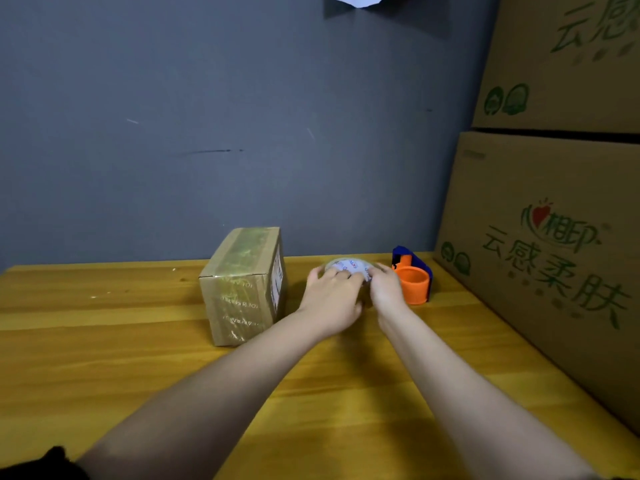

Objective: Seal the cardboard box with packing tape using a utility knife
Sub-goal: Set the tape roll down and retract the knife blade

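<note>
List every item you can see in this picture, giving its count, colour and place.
small cardboard box: one, brown, already taped, table left of centre
tape roll: one, clear with printed core, table centre, under both hands
tape dispenser: one, orange and blue, right of the roll
large cartons: two, brown with green print, stacked at right
table: one, yellow wood
wall: grey, behind
paper: one, white, top edge
left hand: one, on the roll
right hand: one, on the roll

Orange/blue dispenser (414, 277); brown box (242, 289).
</note>
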